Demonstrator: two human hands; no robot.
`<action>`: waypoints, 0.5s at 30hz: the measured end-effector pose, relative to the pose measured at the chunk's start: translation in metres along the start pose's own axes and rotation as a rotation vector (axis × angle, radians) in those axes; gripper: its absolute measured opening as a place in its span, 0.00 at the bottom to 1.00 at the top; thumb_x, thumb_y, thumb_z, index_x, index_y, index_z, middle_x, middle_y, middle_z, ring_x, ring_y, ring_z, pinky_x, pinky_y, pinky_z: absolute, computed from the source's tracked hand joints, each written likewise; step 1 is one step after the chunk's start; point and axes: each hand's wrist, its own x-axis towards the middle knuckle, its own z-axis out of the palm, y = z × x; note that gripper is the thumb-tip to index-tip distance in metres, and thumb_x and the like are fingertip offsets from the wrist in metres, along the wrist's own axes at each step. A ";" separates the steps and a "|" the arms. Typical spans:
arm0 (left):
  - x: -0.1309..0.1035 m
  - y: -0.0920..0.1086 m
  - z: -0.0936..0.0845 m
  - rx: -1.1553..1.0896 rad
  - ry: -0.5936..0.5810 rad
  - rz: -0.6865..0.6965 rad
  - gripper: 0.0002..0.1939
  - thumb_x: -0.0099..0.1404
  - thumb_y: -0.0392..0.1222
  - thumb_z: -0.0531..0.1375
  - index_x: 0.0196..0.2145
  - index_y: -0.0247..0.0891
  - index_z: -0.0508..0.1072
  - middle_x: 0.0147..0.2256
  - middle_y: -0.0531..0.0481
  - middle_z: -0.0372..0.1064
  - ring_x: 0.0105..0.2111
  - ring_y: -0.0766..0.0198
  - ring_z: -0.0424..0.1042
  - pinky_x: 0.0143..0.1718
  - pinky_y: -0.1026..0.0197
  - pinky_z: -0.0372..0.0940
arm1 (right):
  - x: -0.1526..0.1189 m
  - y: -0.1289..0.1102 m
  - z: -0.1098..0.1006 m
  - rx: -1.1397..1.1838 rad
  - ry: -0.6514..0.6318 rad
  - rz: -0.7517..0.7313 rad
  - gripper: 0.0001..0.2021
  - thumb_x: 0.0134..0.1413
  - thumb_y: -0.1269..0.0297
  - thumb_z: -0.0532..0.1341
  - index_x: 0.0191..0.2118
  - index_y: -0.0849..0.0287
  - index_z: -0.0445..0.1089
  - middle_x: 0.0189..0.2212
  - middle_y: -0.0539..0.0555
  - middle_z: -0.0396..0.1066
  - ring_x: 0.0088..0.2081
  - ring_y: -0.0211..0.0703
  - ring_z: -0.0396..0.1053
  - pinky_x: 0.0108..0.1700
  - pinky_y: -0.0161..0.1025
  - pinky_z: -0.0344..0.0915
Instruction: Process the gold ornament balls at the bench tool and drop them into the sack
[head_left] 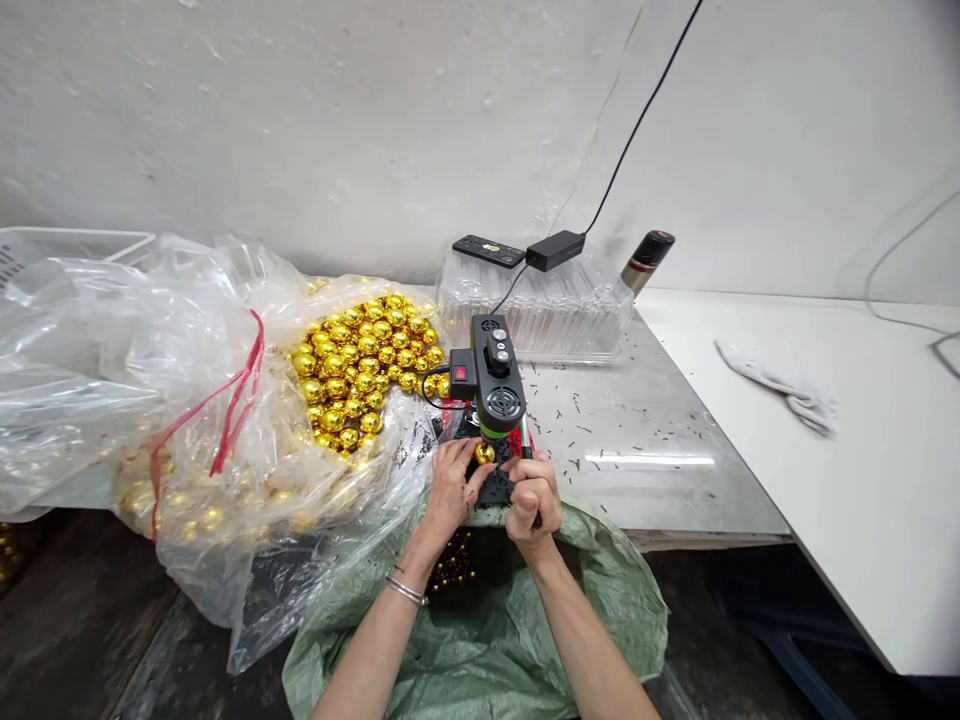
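A small black bench drill press (501, 375) stands at the table's front edge, with a red switch on its side box. Under its head sits a shiny gold ball (485, 453). My left hand (450, 487) has its fingers and thumb closed about that ball from the left. My right hand (535, 500) is wrapped round the black-gripped lever (526, 450) at the machine's right side. Below both hands gapes a green woven sack (600, 580), with gold balls partly visible inside. What lies directly under the ball is hidden.
Left of the machine, a clear plastic bag (187, 390) spills many gold balls (360, 360). Behind stands a clear plastic box (540, 310) carrying a power adapter (555, 250) and a power strip (487, 250). A bottle (647, 262) and gloves (776, 385) lie rightward. Black shavings litter the metal tabletop (675, 480).
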 end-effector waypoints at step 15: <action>-0.008 0.006 -0.007 -0.096 0.049 0.025 0.15 0.69 0.43 0.61 0.52 0.37 0.74 0.47 0.40 0.75 0.48 0.52 0.72 0.53 0.45 0.68 | 0.067 -0.042 -0.008 0.024 -0.027 0.285 0.15 0.67 0.68 0.52 0.26 0.55 0.61 0.25 0.49 0.63 0.29 0.38 0.64 0.32 0.38 0.62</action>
